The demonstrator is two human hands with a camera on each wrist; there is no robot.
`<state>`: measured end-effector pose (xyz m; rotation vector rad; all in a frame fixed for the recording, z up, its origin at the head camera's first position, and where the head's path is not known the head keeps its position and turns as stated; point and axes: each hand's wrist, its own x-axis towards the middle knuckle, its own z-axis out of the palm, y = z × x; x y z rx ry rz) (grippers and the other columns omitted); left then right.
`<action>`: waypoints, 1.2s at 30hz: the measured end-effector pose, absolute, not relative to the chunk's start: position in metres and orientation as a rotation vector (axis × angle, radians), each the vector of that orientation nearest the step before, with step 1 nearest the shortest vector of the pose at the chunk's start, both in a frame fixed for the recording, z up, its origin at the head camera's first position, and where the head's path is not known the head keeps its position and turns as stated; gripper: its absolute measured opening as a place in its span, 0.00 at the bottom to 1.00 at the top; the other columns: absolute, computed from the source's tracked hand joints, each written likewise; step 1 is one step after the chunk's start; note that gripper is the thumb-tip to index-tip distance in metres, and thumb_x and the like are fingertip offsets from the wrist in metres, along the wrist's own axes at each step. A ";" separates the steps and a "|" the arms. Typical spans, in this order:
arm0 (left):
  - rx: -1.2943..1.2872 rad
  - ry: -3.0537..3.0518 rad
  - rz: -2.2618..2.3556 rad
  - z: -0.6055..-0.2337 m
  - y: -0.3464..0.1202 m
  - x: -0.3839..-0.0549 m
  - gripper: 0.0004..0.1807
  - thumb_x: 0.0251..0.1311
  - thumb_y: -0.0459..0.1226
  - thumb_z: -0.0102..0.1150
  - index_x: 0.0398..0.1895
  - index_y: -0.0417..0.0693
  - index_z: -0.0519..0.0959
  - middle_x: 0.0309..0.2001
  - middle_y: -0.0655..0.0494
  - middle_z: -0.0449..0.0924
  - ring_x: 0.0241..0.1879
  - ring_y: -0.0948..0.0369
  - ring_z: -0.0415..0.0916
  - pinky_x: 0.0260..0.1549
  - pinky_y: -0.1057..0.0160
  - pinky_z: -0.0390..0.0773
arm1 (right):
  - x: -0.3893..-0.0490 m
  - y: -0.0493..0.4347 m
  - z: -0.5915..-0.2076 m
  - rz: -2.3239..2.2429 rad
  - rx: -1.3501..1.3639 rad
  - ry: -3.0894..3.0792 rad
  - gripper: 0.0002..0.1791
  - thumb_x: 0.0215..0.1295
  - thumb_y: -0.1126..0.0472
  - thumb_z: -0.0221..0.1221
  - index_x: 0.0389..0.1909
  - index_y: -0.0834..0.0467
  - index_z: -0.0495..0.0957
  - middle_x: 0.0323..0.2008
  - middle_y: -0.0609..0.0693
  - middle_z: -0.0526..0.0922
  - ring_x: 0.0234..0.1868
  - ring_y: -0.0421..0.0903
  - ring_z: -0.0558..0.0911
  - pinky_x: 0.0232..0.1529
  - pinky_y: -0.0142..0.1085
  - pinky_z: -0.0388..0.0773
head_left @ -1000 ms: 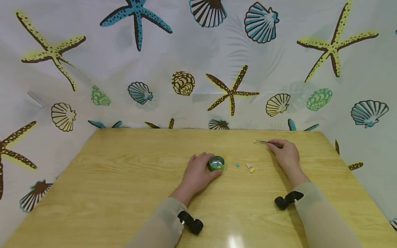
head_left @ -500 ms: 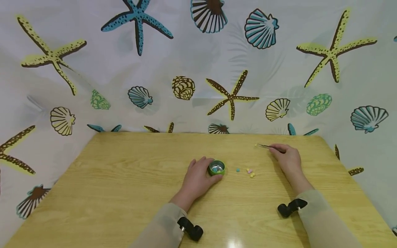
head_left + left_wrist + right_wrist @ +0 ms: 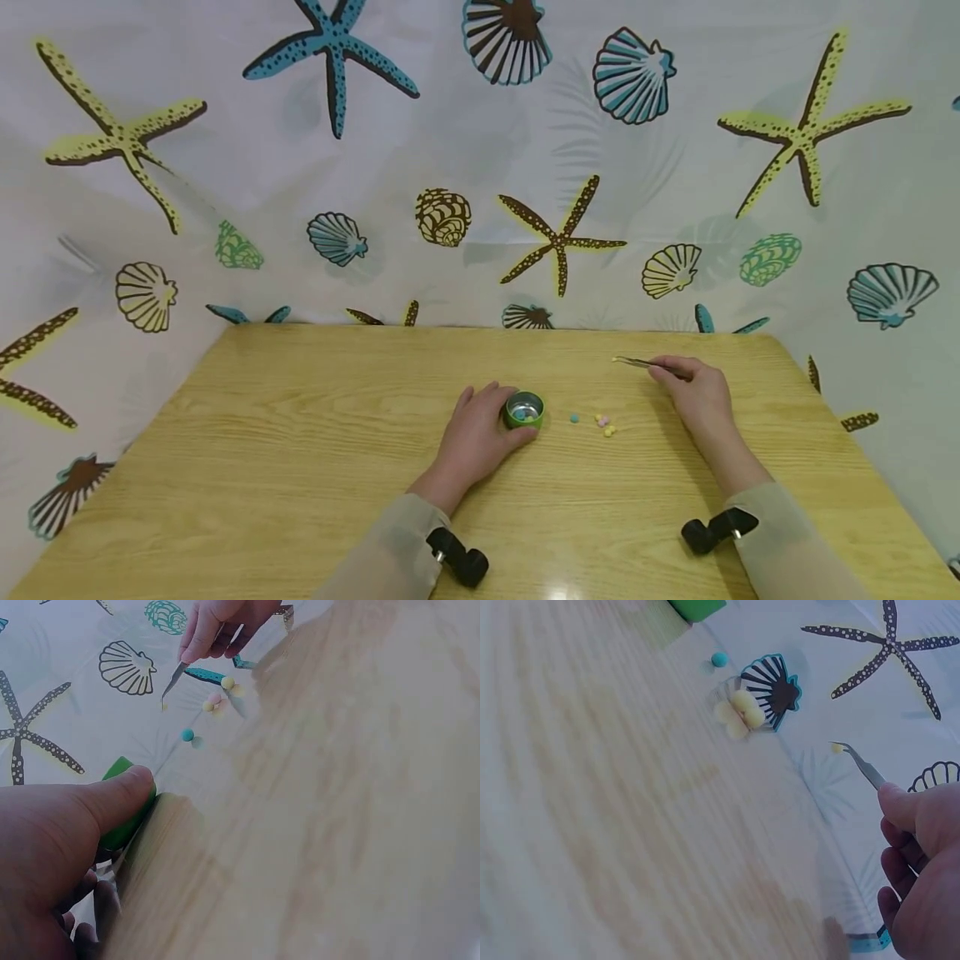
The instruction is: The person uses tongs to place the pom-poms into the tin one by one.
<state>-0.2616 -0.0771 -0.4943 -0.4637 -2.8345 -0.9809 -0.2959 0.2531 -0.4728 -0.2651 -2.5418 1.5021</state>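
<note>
In the head view, my left hand (image 3: 474,446) holds a small round green tin (image 3: 537,423) on the table, thumb on the near side and fingers round the far side. Blue and yellow beads show inside it. My right hand (image 3: 701,404) pinches metal tweezers (image 3: 639,362) with bent tips. A tiny yellow bead (image 3: 837,748) sits at those tips, held above the table. Between the hands lie a blue bead (image 3: 574,418), a pink bead (image 3: 603,422) and a few yellow beads (image 3: 609,432) in a loose cluster. The left fingertips are partly hidden behind the tin.
The wooden table (image 3: 285,442) spreads out around both hands. Behind it and at its sides hangs a white cloth (image 3: 480,125) printed with shells and starfish. A black camera mount sits on each sleeve.
The head view has tilted up slightly, so the scene sits lower. The tweezers, with the yellow bead at their tips, have shifted only slightly. The left hand stays on the tin.
</note>
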 end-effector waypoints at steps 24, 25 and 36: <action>-0.496 -2.823 -0.983 -0.492 -0.078 -0.259 0.34 0.70 0.49 0.78 0.72 0.41 0.80 0.70 0.43 0.81 0.79 0.43 0.68 0.85 0.42 0.50 | -0.263 0.192 -0.448 1.613 0.105 -2.567 0.15 0.79 0.52 0.69 0.58 0.56 0.91 0.59 0.55 0.86 0.69 0.58 0.78 0.70 0.57 0.77; -0.498 -2.824 -0.981 -0.492 -0.078 -0.260 0.34 0.70 0.49 0.78 0.72 0.41 0.80 0.70 0.43 0.82 0.79 0.43 0.68 0.85 0.42 0.50 | -0.262 0.191 -0.448 1.611 0.112 -2.569 0.15 0.79 0.52 0.69 0.58 0.56 0.91 0.58 0.54 0.87 0.69 0.58 0.79 0.70 0.58 0.77; -0.497 -2.818 -0.974 -0.493 -0.078 -0.261 0.34 0.70 0.50 0.78 0.71 0.42 0.81 0.70 0.44 0.82 0.79 0.43 0.68 0.85 0.41 0.51 | -0.257 0.175 -0.451 1.601 0.205 -2.585 0.12 0.78 0.58 0.70 0.55 0.57 0.92 0.54 0.54 0.87 0.50 0.56 0.84 0.40 0.40 0.91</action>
